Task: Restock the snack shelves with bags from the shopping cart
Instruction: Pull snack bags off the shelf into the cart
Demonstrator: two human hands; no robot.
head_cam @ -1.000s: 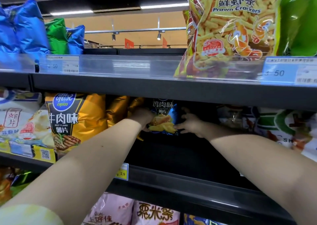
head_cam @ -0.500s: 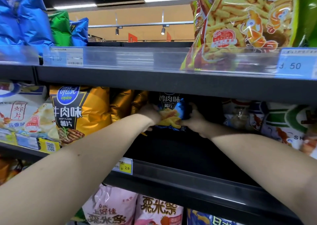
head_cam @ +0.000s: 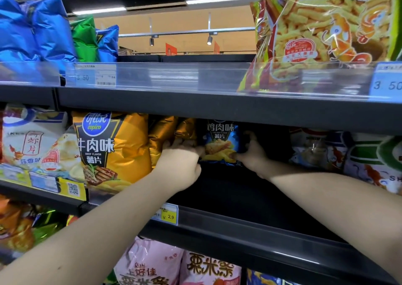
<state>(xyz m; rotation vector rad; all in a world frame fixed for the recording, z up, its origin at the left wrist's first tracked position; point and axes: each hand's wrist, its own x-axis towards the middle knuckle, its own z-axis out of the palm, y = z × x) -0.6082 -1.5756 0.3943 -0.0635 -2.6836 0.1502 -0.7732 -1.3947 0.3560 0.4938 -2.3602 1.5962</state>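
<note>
Blue chip bag [head_cam: 219, 143], upright far back on the middle shelf [head_cam: 250, 223], lower corners pinched by left hand [head_cam: 180, 157] and right hand [head_cam: 253, 153]. With bare shelf in front, it may topple forward on release; left hand may nudge the neighbouring gold bags [head_cam: 165, 132].

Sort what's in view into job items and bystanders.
In the job: blue chicken-flavour chip bag, left hand and right hand gripping it, middle shelf.
Just there: gold beef-flavour chip bag, prawn crackers bag, 2.9 price tag.
</note>
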